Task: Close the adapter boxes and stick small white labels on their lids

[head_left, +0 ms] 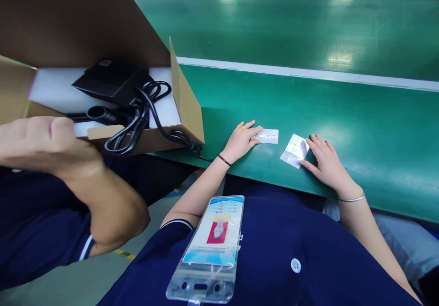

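Observation:
My left hand (240,142) rests on the green bench, its thumb and forefinger on the left end of a small white label sheet (270,136) with a row of printed labels. To the right, a second label sheet (295,150), marked off in squares, lies at a slant on the bench. My right hand (324,162) is beside it, fingers spread, with thumb and fingertips touching its right edge. The two sheets lie apart from each other.
At left stands an open cardboard box (187,100) holding white foam, a black power adapter (109,79) and a coiled black cable (128,130) hanging over its front. A co-worker's blurred fist (41,143) is before it. An ID badge (212,237) hangs on my chest.

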